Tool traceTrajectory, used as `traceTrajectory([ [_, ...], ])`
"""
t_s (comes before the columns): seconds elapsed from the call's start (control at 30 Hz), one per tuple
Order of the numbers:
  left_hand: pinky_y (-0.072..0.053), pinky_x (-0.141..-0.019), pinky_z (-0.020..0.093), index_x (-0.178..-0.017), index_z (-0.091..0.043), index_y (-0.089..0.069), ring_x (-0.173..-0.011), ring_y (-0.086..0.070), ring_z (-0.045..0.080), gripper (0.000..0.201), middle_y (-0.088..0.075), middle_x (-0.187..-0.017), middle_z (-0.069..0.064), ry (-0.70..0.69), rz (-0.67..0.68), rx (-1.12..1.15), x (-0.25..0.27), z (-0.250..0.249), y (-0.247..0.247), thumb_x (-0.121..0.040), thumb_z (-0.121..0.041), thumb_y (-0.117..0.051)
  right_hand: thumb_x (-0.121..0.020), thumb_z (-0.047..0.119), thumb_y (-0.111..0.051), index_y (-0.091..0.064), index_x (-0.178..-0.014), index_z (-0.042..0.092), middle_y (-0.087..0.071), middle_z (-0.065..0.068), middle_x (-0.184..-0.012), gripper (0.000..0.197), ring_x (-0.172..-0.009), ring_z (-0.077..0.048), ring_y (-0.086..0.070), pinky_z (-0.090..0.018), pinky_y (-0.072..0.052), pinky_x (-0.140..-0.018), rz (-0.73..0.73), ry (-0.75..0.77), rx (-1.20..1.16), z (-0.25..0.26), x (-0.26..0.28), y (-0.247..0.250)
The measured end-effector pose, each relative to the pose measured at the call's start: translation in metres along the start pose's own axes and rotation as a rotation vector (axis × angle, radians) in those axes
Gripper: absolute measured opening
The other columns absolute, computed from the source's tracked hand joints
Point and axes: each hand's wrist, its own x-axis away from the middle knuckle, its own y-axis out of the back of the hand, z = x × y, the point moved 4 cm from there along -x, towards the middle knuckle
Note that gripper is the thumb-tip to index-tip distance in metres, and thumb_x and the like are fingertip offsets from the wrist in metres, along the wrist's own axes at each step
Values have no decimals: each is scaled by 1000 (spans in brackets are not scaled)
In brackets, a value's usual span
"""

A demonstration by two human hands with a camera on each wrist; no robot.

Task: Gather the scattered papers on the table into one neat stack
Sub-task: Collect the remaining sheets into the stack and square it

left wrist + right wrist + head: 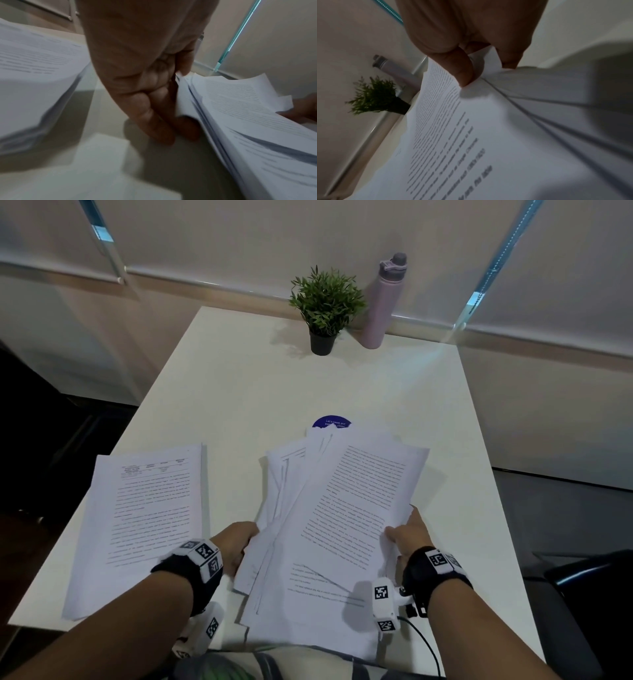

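A fanned bundle of printed papers (329, 529) sits lifted at the near middle of the white table (239, 392), its sheets askew. My left hand (239, 542) grips the bundle's left edge, fingers curled under the sheets (187, 108) and thumb on top. My right hand (407, 534) pinches the bundle's right edge, thumb (464, 70) on the top page (471, 135) and fingers beneath. A second, squarer pile of papers (144, 522) lies flat on the table's left side, apart from both hands.
A small potted plant (325, 309) and a lilac water bottle (383, 302) stand at the table's far edge. A blue round sticker (330, 422) peeks out beyond the bundle. The left pile overhangs the table's near left edge.
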Motion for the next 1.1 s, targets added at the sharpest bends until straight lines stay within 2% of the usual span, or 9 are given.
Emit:
traceTrajectory([
  [0.1,-46,-97,40,-124,-15,-59,-112,-59,28,75,-61,-125,8,-20,24,-59,-6,-1,2,-80,-72,-40,-75,-7,-60,-37,-136,12,-59,-9,-114,68,-110,-31,-56,-46,-48,-97,171,-13,46,-2,6,-20],
  [0.17,-42,-105,38,-136,-14,-48,-119,-55,27,80,-56,-135,8,-140,-44,-231,-2,-8,5,-79,-70,-47,-71,-2,-63,-37,-136,12,-59,-13,-122,71,-113,-31,-56,-52,-47,-98,300,-32,131,-2,13,-34],
  [0.4,-38,-106,31,-145,-16,-32,-124,-50,22,78,-51,-139,4,-408,-33,-328,6,-14,-6,-79,-33,-72,-100,17,-39,-17,-149,6,-30,-14,-154,55,-139,-28,-34,-30,-28,-112,261,19,311,5,24,-51],
  [0.57,-44,-104,40,-134,-12,-48,-110,-59,22,56,-62,-123,6,-534,-40,-119,37,-39,-1,-83,-10,-68,-90,7,-56,-23,-147,11,-49,-10,-131,66,-120,-26,-50,-31,-42,-99,161,31,132,14,21,-29],
  [0.67,-50,-90,29,-130,-15,-52,-101,-62,12,47,-64,-119,2,-660,-80,-44,67,-63,11,-85,-10,-65,-82,-8,-57,-34,-133,22,-57,-12,-121,64,-105,-27,-58,-33,-47,-82,228,35,-150,43,26,-23],
  [0.77,-51,-83,26,-124,-15,-58,-92,-62,-1,37,-67,-112,-1,-735,-101,7,93,-84,19,-88,-10,-62,-62,-14,-55,-49,-128,14,-68,-14,-113,72,-100,-31,-64,-36,-51,-72,262,216,-339,92,40,-24],
  [0.83,-53,-93,37,-118,-9,-63,-93,-68,6,32,-72,-108,3,-748,-151,79,102,-94,27,-86,-13,-65,-62,-18,-56,-54,-124,9,-72,-10,-107,68,-98,-28,-68,-38,-56,-80,227,356,-435,124,53,-24],
  [0.93,-55,-84,36,-103,1,-67,-91,-68,24,39,-72,-99,11,-698,-297,91,109,-102,41,-78,-29,-73,-75,-23,-53,-63,-104,7,-76,2,-80,43,-78,-15,-72,-35,-59,-80,166,470,-564,158,73,-21],
  [1.1,-41,-94,29,-118,-18,-63,-111,-57,22,61,-65,-116,3,-679,-345,60,116,-96,49,-65,-48,-70,-76,-25,-51,-62,-94,13,-73,8,-74,44,-72,-7,-68,-23,-54,-68,170,533,-583,167,92,-27],
])
